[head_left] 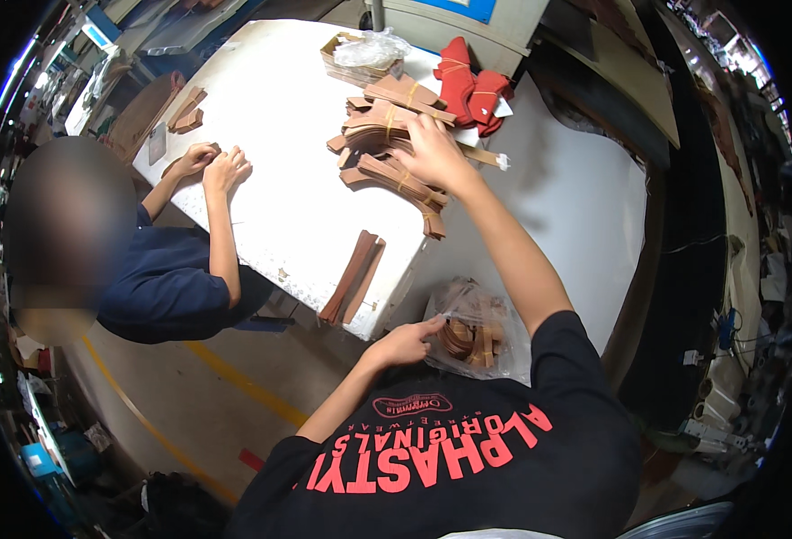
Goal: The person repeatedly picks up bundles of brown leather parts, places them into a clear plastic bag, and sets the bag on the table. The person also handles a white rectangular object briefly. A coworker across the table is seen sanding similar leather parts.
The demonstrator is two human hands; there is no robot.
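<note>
On the white table, my right hand [433, 154] is closed around a bundle of brown leather-like strips [378, 126] tied with a yellow band. More banded bundles lie against it, one nearer me [394, 176] and one farther off [405, 92]. Close to my body, my left hand [405, 343] pinches the rim of a clear plastic bag [508, 328]. Inside that bag are several curved brown bundles [468, 343], partly hidden by the plastic. The fingertips of my right hand are partly covered by the strips.
Brown strips [353, 278] lie at the table's near edge [324, 319]. Red banded bundles [472, 90] and a box [360, 67] topped with clear plastic are at the far end. Across the table on the left, a person in dark blue [176, 278] rests both hands over it.
</note>
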